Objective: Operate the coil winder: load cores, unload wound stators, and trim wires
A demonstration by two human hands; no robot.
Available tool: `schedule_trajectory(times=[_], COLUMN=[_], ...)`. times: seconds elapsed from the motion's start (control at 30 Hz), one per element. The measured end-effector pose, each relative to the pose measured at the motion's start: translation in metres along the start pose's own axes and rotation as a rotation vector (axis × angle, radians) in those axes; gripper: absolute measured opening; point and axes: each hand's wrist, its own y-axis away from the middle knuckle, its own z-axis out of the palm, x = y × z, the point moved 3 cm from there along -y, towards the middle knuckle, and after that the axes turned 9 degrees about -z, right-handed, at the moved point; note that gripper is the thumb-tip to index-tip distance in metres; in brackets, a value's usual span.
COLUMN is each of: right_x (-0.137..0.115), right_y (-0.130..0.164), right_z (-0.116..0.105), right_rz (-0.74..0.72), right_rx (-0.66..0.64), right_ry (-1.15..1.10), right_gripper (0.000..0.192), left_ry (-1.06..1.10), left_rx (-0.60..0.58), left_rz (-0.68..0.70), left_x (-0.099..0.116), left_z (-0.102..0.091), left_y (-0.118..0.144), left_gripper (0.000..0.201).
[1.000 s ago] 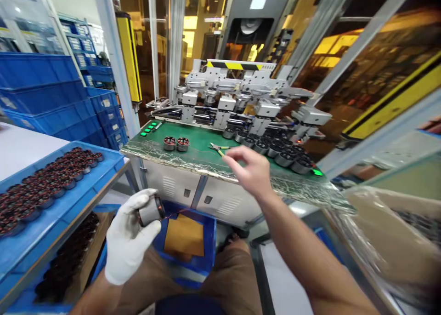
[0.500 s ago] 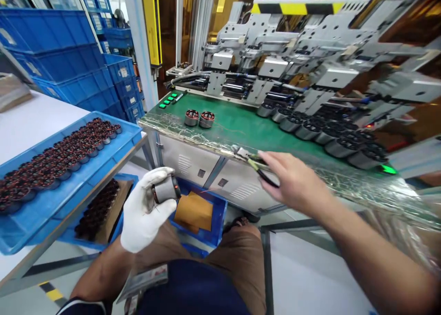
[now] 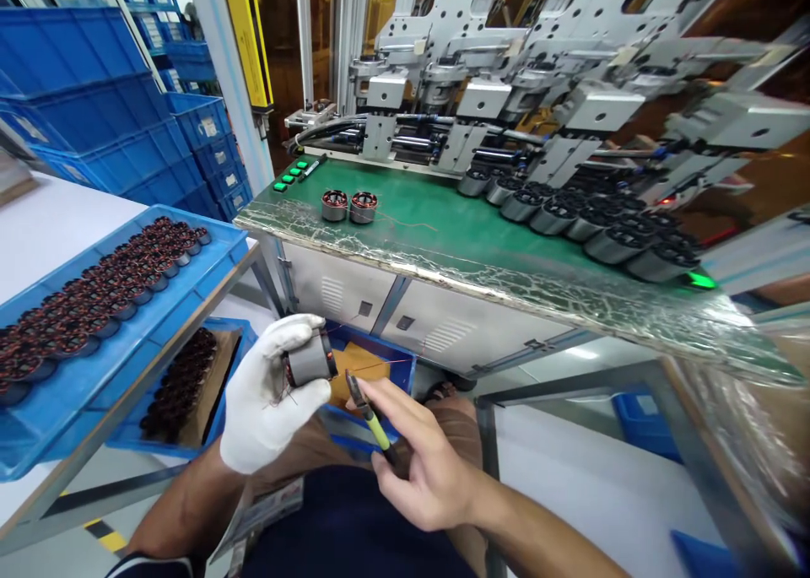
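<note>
In a white glove, my left hand [image 3: 262, 401] is closed around a grey motor stator [image 3: 310, 360] with black ends and copper windings. Thin copper wires stick out from the stator on both sides. My bare right hand [image 3: 423, 447] grips wire cutters [image 3: 373, 418] with yellow-green and black handles. The cutters' jaws point at the stator's right end, a little apart from it. On the green bench top [image 3: 405, 177], two wound stators [image 3: 348, 207] stand side by side in front of the machine.
Several grey stators [image 3: 582, 224] line the bench's right half below the machine heads [image 3: 481, 97]. At left, a blue tray [image 3: 221, 266] holds many wound stators. Below sits another tray with dark parts [image 3: 180, 384], and a blue bin [image 3: 405, 384] with brown sheets is under my hands.
My right hand has brought the wire cutters from the bench edge down and left, close to the stator. My left hand keeps its hold. The view has shifted slightly.
</note>
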Motion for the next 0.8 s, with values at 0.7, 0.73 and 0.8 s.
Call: schedule_trajectory(times=[0.7, 0.73, 0.8], right_x=[-0.003, -0.002, 0.001], right_y=[-0.011, -0.008, 0.003], right_z=[-0.004, -0.003, -0.001], right_rz=[0.054, 0.056, 0.057], right_rx=[-0.023, -0.029, -0.035], right_ry=[0.116, 0.143, 0.2], right_gripper=[0.082, 0.082, 0.081], left_ry=[-0.099, -0.121, -0.167], left_rx=[-0.108, -0.105, -0.101], left_rz=[0.063, 0.055, 0.035], left_x=[-0.001, 0.0, 0.005], left_z=[-0.007, -0.008, -0.009], left_y=[0.01, 0.011, 0.013], left_gripper=[0.057, 0.056, 0.053])
